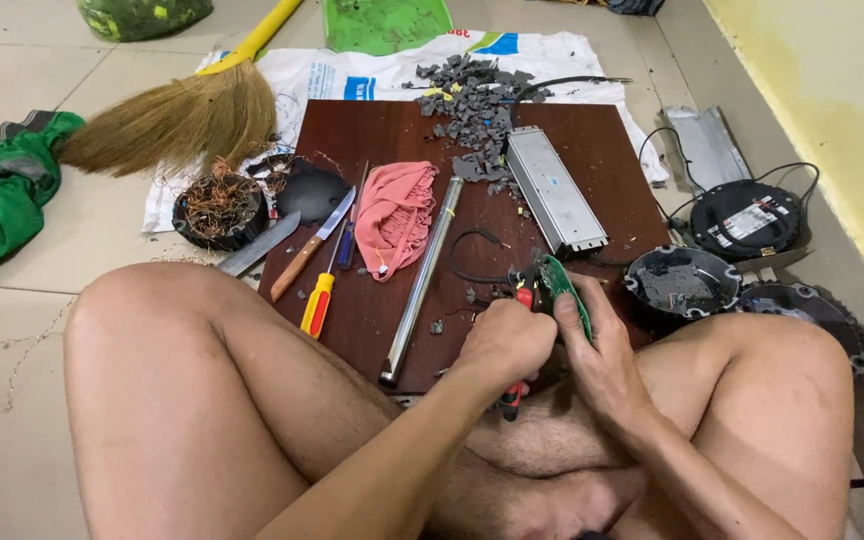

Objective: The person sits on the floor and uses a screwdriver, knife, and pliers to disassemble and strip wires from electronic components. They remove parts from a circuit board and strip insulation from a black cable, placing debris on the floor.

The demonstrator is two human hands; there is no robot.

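The green circuit board [559, 288] sits just right of centre, low in the frame, standing on edge over the near rim of the dark wooden board [592, 140]. The right hand [602, 360] grips it from the right: the thumb lies along its green face and the fingers wrap behind, pressed together. The left hand [505, 343] is clenched into a fist around red-handled pliers [516, 392], whose nose meets the circuit board's left edge near its top; one red handle tip pokes out below the fist.

Judging from this grip, the pliers could slip off the board's thin edge and jab the right thumb, which lies very close to the nose. A hard squeeze might also snap the circuit board or fling a fragment toward the bare legs beneath.

Outward from the hands: a black wire loop [472, 255] and a steel tube [422, 285] lie to the left, a silver metal box [554, 200] above. Farther left rest a pink cloth [392, 215], a yellow-handled screwdriver [319, 300] and a knife [312, 245]. Grey rubble [472, 95] is piled at upper centre, a broom [177, 120] at upper left, and black round housings [682, 282] at the right.
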